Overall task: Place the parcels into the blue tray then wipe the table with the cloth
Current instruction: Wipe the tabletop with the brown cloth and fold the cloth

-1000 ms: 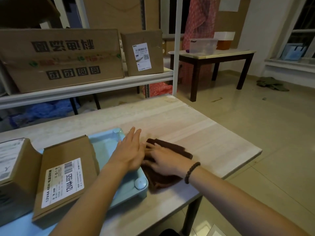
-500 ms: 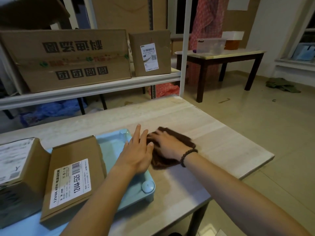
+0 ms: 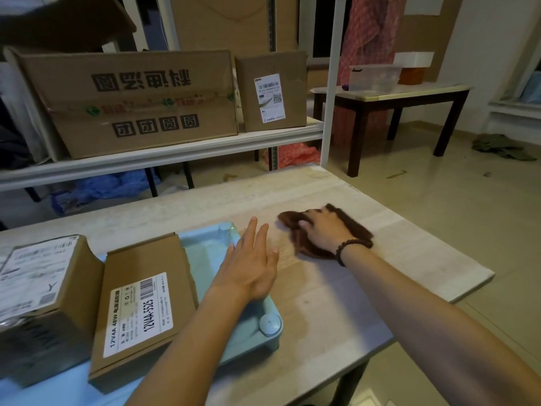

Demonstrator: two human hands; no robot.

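A light blue tray (image 3: 265, 336) lies at the near left of the pale wooden table (image 3: 395, 247). Two cardboard parcels rest in it: a flat one with a white label (image 3: 140, 306) and a taller one (image 3: 41, 300) at the far left. My left hand (image 3: 248, 259) lies flat with fingers apart over the tray's right rim, holding nothing. My right hand (image 3: 325, 230), with a bead bracelet at the wrist, presses down on a dark brown cloth (image 3: 351, 222) on the table, right of the tray.
A white shelf rack (image 3: 175, 153) behind the table carries a large printed carton (image 3: 131, 101) and a smaller labelled box (image 3: 272, 92). A rack post (image 3: 329, 112) stands at the table's far edge. A dark-legged side table (image 3: 395, 98) stands across the tiled floor.
My right hand has pushed the brown cloth away from the tray, toward the far right of the table. My left hand has stayed on the tray's rim.
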